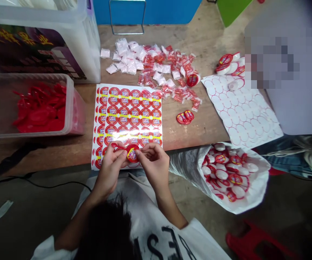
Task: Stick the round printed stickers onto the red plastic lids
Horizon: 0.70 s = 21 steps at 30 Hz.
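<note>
Your left hand (109, 171) and right hand (153, 164) kept a narrow pinching grip on a red plastic disc (132, 153), over the lower edge of the sticker sheets (128, 115) on the wooden surface (172, 133). The clear tub (28, 108) at your left held glossy red pieces (40, 108). The white bag (231, 177) near your right hand held round white-and-red discs (222, 175). Crinkled film packets (150, 61) lay scattered beyond the sheets, beside a white die-cut sheet (242, 112).
</note>
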Each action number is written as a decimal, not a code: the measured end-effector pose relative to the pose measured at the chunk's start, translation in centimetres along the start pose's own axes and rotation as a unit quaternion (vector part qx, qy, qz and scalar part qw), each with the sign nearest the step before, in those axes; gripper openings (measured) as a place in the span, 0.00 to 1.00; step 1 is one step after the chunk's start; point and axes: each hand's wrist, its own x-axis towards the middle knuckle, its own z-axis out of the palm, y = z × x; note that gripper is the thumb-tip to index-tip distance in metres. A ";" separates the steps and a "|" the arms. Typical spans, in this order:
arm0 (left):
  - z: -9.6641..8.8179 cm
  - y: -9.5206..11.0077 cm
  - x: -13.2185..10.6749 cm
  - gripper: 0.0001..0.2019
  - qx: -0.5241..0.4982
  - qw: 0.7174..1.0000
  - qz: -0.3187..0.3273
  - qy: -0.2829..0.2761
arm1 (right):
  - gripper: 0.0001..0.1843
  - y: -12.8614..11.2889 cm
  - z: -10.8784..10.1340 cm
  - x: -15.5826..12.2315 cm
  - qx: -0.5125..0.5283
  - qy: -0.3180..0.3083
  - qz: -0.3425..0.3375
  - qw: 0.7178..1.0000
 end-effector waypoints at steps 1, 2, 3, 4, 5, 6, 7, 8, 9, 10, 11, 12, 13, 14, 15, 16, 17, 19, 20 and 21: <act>0.0 0.0 0.0 0.17 -0.002 1.000 -0.002 -0.005 | 0.10 0.0 0.0 0.0 -0.004 0.004 -0.002 1.000; 0.0 -0.1 0.0 0.17 -0.003 1.000 -0.002 -0.010 | 0.11 0.0 0.0 0.0 -0.009 0.006 -0.004 1.000; 0.0 -0.1 0.0 0.16 -0.001 1.000 -0.002 -0.015 | 0.12 0.0 -0.1 0.0 -0.014 0.006 -0.006 1.000; -0.1 -0.1 0.0 0.16 0.004 1.000 -0.002 -0.020 | 0.12 -0.1 -0.1 0.0 -0.021 0.004 -0.007 1.000; -0.1 -0.1 0.0 0.15 0.012 1.000 -0.001 -0.026 | 0.12 -0.1 -0.1 0.0 -0.029 0.003 -0.007 1.000; -0.2 -0.2 0.0 0.15 0.021 0.999 0.002 -0.032 | 0.13 -0.2 -0.2 0.0 -0.038 0.003 -0.007 0.999; -0.3 -0.3 0.0 0.15 0.031 0.999 0.006 -0.036 | 0.14 -0.3 -0.2 0.0 -0.047 0.002 -0.005 0.999; -0.3 -0.3 0.0 0.15 0.042 0.998 0.010 -0.040 | 0.14 -0.3 -0.2 0.0 -0.054 0.001 -0.003 0.999; -0.4 -0.4 0.1 0.15 0.052 0.998 0.014 -0.043 | 0.15 -0.4 -0.2 0.1 -0.060 -0.001 -0.001 0.998; -0.5 -0.5 0.1 0.15 0.063 0.997 0.017 -0.046 | 0.15 -0.4 -0.2 0.1 -0.064 -0.003 0.001 0.998; -0.6 -0.6 0.1 0.15 0.075 0.996 0.020 -0.047 | 0.15 -0.4 -0.2 0.1 -0.066 -0.004 0.002 0.998; -0.6 -0.7 0.2 0.16 0.089 0.995 0.023 -0.048 | 0.15 -0.4 -0.2 0.1 -0.067 -0.006 0.002 0.998; -0.7 -0.8 0.2 0.16 0.104 0.993 0.027 -0.047 | 0.16 -0.4 -0.2 0.2 -0.069 -0.007 0.003 0.998; -0.7 -0.8 0.2 0.16 0.119 0.991 0.033 -0.046 | 0.16 -0.4 -0.2 0.2 -0.070 -0.008 0.003 0.998; -0.7 -0.8 0.2 0.16 0.135 0.989 0.038 -0.043 | 0.16 -0.3 -0.2 0.2 -0.071 -0.009 0.002 0.997; -0.6 -0.8 0.2 0.16 0.152 0.987 0.044 -0.040 | 0.15 -0.3 -0.2 0.2 -0.074 -0.008 0.001 0.997; -0.6 -0.8 0.2 0.16 0.170 0.983 0.051 -0.036 | 0.15 -0.2 -0.2 0.2 -0.077 -0.007 -0.002 0.997; -0.4 -0.9 0.0 0.16 0.209 0.975 0.071 -0.025 | 0.15 -0.1 -0.2 0.2 -0.087 -0.004 -0.012 0.996; -0.2 -1.0 0.0 0.16 0.226 0.970 0.085 -0.016 | 0.15 -0.1 -0.3 0.2 -0.098 -0.002 -0.021 0.995; -0.1 -1.1 -0.1 0.16 0.242 0.965 0.102 -0.003 | 0.14 -0.1 -0.3 0.1 -0.111 -0.001 -0.034 0.993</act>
